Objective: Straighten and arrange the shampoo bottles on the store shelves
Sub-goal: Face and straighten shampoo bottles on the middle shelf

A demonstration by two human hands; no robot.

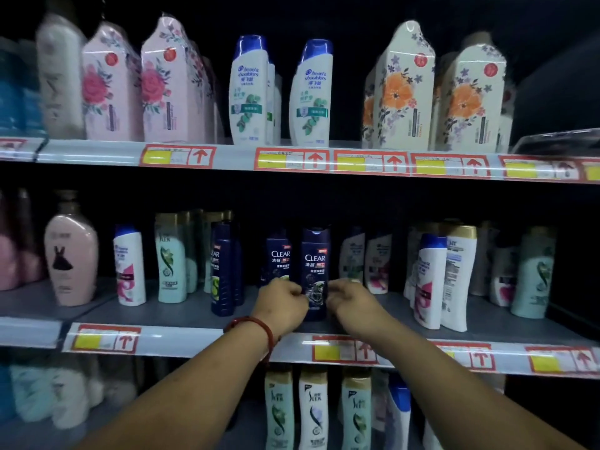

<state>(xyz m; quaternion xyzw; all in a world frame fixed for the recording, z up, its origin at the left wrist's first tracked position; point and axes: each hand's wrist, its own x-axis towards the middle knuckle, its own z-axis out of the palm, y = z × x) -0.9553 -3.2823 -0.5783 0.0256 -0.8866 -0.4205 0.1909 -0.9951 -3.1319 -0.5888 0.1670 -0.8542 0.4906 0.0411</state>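
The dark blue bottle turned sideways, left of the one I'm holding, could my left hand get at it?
Probably yes. The sideways bottle stands near the shelf front with nothing before it; your left hand would first have to release the held bottle.

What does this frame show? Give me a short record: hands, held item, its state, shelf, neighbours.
left hand: grips front Clear bottle, lower left side
right hand: grips same bottle, lower right side
bottle state: upright, label facing out
location: middle shelf, near front edge
neighbour: second Clear bottle, left and further back
left wrist: red bracelet
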